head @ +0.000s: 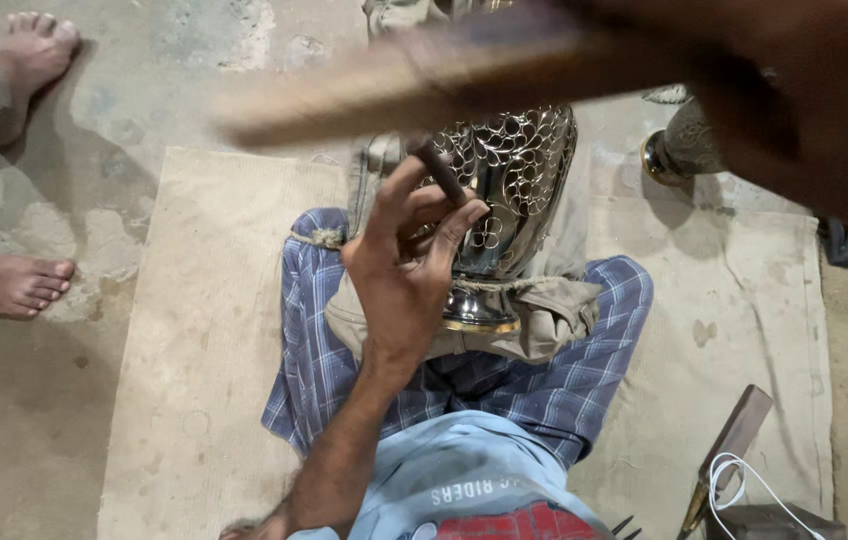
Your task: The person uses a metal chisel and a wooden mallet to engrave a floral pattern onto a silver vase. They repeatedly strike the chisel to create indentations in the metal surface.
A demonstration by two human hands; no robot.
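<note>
The left hand [406,270] is raised over the lap, its thumb and fingers pinching a short dark metal punch [441,172] whose tip slants down onto the shiny silver metal vase with pierced floral openwork [514,190]. The right hand [794,110] sits high at the top right, very close to the camera and blurred; it is closed around the handle of a long brown wooden mallet [424,85] that stretches leftward above the vase, itself blurred.

The vase lies tilted across the lap, its gold-rimmed base [481,318] toward the body, bedded on a bundle of khaki cloth [534,320] that rests on a blue checked wrap [504,385] over the crossed legs. The person sits on a pale beige mat [204,330] spread over the stained concrete floor [14,420].

Beyond the mat at the upper right lies a second engraved metal vessel with a brass rim [679,148]. At the lower right lie a flat brown wooden piece [739,428] and a white cord [744,480]. On the left, two bare feet [14,285] of another person rest on the floor.
</note>
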